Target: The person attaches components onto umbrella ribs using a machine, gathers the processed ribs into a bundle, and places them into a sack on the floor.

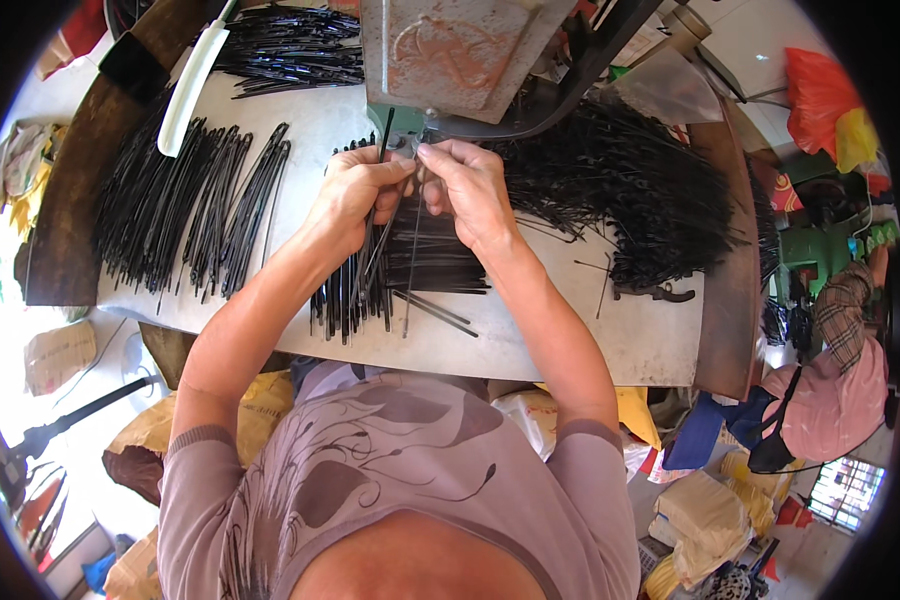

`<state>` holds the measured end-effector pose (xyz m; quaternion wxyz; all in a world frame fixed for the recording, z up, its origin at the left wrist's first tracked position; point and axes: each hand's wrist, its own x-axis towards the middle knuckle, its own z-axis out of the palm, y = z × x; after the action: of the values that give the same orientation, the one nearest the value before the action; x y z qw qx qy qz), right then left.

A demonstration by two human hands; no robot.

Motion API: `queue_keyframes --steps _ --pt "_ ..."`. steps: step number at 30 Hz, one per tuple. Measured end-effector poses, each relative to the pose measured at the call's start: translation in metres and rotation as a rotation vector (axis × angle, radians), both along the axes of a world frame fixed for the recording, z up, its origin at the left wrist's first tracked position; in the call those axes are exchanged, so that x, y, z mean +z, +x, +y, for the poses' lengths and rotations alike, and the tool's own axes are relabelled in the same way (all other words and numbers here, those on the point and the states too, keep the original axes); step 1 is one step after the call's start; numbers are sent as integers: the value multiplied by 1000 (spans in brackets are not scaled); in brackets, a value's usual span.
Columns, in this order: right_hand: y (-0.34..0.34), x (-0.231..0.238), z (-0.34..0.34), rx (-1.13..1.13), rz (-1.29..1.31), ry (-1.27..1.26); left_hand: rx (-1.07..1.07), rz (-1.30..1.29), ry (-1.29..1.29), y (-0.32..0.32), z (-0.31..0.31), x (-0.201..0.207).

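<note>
Both hands meet under the head of a grey-green machine (460, 60) at the far middle of the table. My left hand (358, 190) is closed on thin black rods (387, 135); one sticks up past the fingers and others hang below. Close beside it, my right hand (467, 190) pinches the top of a thin rod (411, 260) that hangs toward me. The fingertips almost touch, and the exact joint between them is too small to make out. Beneath the hands lies a bundle of black rods (435, 258), with a few loose ones at its near end.
Rows of black rods (160, 200) lie at the left, with another pile (290, 45) behind. A large tangled heap of black rods (620, 180) covers the right. A white curved strip (192, 90) juts over the left side. Raised brown edges (727, 290) bound the table. Another person (835, 400) sits at right.
</note>
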<state>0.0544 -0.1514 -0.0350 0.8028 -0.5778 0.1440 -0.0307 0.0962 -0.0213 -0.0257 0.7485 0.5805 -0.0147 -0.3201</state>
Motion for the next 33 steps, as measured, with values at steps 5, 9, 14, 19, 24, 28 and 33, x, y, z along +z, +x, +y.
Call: queue_keyframes --steps 5,9,14,19,24,28,33 --pt "-6 7 -10 126 87 -69 -12 4 35 2 3 1" --pt "-25 12 -36 -13 -9 -763 -47 -15 56 6 8 1" --pt "-51 17 -83 -266 -248 -1654 -98 -88 115 13 19 9" --pt "-69 16 -108 -142 -342 -1933 -311 -744 879 34 69 29" --pt "-58 10 -101 -21 -340 -2166 -97 -1456 1016 5 79 29" --pt "-56 7 -95 -62 -272 -2273 -469 -1512 540 -54 40 31" --pt "-58 7 -81 -21 -179 -2211 -691 -1594 626 -84 16 0"
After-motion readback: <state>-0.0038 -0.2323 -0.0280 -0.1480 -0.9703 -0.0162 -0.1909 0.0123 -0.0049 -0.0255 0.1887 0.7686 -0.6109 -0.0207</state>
